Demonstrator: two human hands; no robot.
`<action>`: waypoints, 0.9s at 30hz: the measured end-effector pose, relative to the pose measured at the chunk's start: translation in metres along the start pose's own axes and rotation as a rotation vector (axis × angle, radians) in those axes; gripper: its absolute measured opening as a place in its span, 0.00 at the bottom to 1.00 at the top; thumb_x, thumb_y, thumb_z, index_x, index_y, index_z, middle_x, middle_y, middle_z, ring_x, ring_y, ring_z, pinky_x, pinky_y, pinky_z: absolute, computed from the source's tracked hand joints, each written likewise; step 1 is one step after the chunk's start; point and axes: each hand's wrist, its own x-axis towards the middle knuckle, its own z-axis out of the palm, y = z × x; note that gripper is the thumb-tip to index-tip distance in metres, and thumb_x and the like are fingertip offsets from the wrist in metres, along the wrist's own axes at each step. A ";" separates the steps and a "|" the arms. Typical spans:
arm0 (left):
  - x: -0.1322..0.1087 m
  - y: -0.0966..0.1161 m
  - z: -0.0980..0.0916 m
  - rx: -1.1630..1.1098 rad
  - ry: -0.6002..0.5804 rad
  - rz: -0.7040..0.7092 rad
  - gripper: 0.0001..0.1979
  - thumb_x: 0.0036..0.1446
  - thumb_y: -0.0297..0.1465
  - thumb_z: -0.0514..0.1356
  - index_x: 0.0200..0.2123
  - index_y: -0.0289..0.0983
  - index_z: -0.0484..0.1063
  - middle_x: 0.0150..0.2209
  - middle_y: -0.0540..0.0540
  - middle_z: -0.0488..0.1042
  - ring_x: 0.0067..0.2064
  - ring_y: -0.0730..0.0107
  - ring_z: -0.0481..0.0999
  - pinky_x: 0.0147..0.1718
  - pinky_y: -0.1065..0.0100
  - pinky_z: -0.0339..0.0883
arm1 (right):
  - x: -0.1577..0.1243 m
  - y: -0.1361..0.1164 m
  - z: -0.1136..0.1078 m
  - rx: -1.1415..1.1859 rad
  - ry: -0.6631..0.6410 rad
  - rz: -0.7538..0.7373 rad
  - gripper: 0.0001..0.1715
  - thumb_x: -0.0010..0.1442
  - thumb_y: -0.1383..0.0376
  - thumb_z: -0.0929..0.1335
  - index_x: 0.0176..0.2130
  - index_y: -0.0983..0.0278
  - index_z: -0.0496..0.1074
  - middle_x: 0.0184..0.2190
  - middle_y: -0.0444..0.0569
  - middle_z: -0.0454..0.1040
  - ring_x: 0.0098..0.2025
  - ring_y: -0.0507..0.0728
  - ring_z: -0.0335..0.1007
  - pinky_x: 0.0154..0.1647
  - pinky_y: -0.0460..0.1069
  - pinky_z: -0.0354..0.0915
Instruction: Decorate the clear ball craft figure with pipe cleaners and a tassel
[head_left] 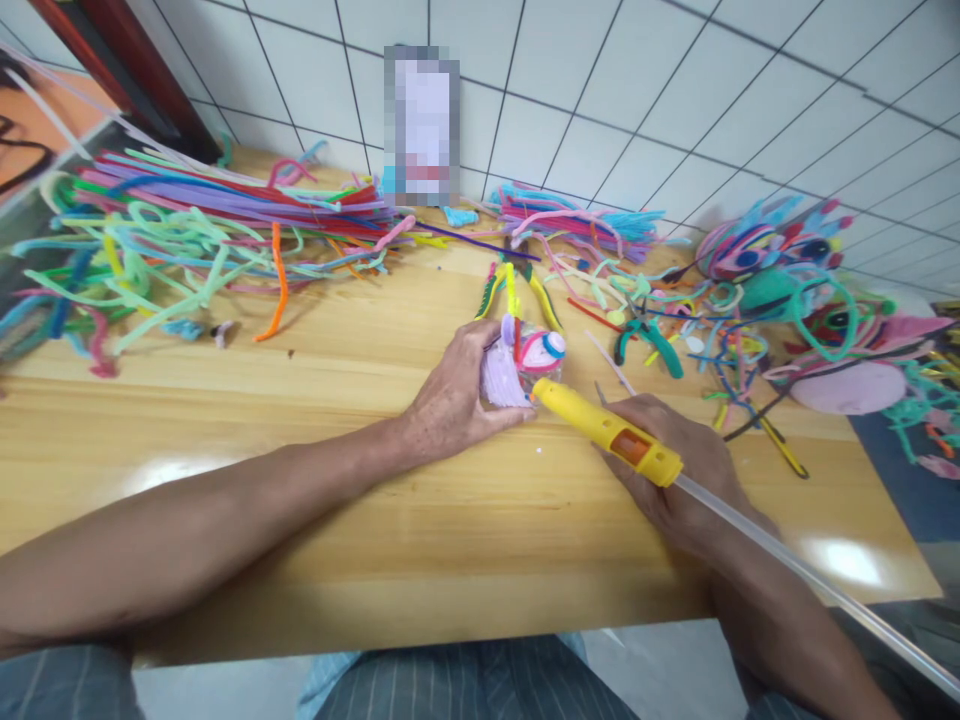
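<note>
Around a small pipe-cleaner figure (504,374) my left hand (450,395) is closed, with the thumb along its near side. The figure is lilac, with a pink, white and blue eye-like oval (543,349) on its right side and a yellow strand on top. My right hand (679,465) grips a yellow hot glue gun (611,430); its handle is hidden by the fingers. A long clear glue stick (817,580) runs out of the gun's back. The nozzle points at the figure's lower right side, touching or very near it.
Pliers with yellow-green handles (551,305) lie just behind the figure, and green-handled cutters (649,345) lie to the right. Pipe cleaners (225,200) are heaped at the back left, with another bundle (577,222) at the back. Several finished-looking pipe-cleaner figures (847,385) crowd the right. A blurred phone-like object (424,125) leans on the tiled wall.
</note>
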 end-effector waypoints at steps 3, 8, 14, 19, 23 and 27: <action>0.000 0.001 -0.001 -0.006 -0.008 -0.013 0.54 0.58 0.50 0.79 0.76 0.45 0.54 0.69 0.31 0.69 0.71 0.38 0.73 0.70 0.38 0.72 | -0.001 0.000 0.000 -0.005 0.002 -0.005 0.13 0.76 0.67 0.66 0.57 0.57 0.70 0.41 0.51 0.86 0.40 0.63 0.88 0.36 0.53 0.78; 0.000 0.001 -0.001 -0.006 -0.011 -0.022 0.54 0.58 0.51 0.79 0.76 0.45 0.54 0.69 0.32 0.70 0.71 0.39 0.73 0.69 0.38 0.72 | -0.002 0.001 0.001 -0.005 -0.009 0.003 0.12 0.77 0.65 0.65 0.58 0.56 0.69 0.42 0.51 0.86 0.42 0.64 0.88 0.37 0.55 0.79; 0.000 0.001 -0.002 0.006 -0.018 -0.006 0.53 0.59 0.51 0.78 0.77 0.45 0.53 0.68 0.31 0.69 0.71 0.39 0.73 0.69 0.38 0.72 | -0.005 0.001 0.002 0.031 -0.019 0.036 0.14 0.76 0.66 0.66 0.59 0.55 0.70 0.41 0.51 0.85 0.41 0.66 0.87 0.36 0.57 0.79; 0.000 0.000 0.000 0.001 -0.012 -0.029 0.54 0.57 0.52 0.79 0.76 0.45 0.54 0.69 0.32 0.70 0.71 0.39 0.73 0.70 0.38 0.72 | -0.006 0.001 0.003 0.051 -0.016 0.053 0.16 0.76 0.66 0.66 0.60 0.53 0.70 0.41 0.50 0.85 0.41 0.65 0.87 0.35 0.57 0.78; 0.000 0.000 0.000 -0.002 -0.007 -0.020 0.53 0.59 0.52 0.78 0.76 0.45 0.54 0.68 0.31 0.70 0.71 0.39 0.73 0.69 0.38 0.72 | -0.005 0.001 0.003 0.040 -0.024 0.051 0.15 0.76 0.66 0.66 0.59 0.53 0.70 0.39 0.50 0.84 0.39 0.65 0.86 0.32 0.56 0.76; 0.000 0.001 -0.002 0.003 -0.029 -0.018 0.54 0.58 0.52 0.78 0.77 0.45 0.53 0.69 0.31 0.69 0.72 0.38 0.72 0.70 0.37 0.72 | -0.006 0.001 0.003 0.042 -0.010 0.053 0.18 0.75 0.68 0.66 0.60 0.53 0.70 0.40 0.49 0.84 0.39 0.64 0.85 0.33 0.56 0.75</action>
